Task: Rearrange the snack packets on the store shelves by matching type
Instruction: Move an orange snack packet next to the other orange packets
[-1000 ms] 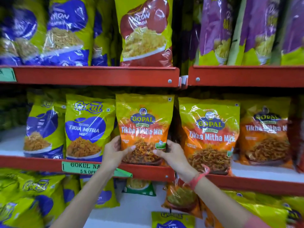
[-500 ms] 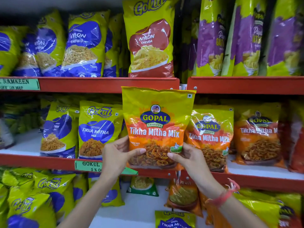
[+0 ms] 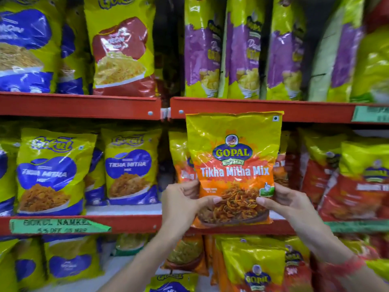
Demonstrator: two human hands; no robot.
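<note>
You face red store shelves (image 3: pixel 80 106) packed with snack packets. On the top shelf stand purple-and-yellow packets (image 3: pixel 202 51) at right, a red-and-yellow Gokul packet (image 3: pixel 122 53) in the middle and blue-and-yellow ones (image 3: pixel 23 49) at left. On the middle shelf, two blue-and-yellow Gokul Tikha Mitha packets (image 3: pixel 52 173) stand upright at left, and orange and red Gopal packets (image 3: pixel 355 182) fill the right side, blurred.

You hold the Gopal Tikha Mitha Mix packet (image 3: pixel 234 157) upright in front of the middle shelf's right section, its top edge overlapping the red lip of the shelf above and its bottom level with the lower lip. It covers most of another orange packet (image 3: pixel 181 161) behind it.

Your left hand (image 3: pixel 181 201) pinches the packet's lower left corner, thumb on the front and fingers behind. Your right hand (image 3: pixel 288 201) clamps the lower right corner likewise. A green price label (image 3: pixel 56 225) sits on the shelf lip at left.
</note>
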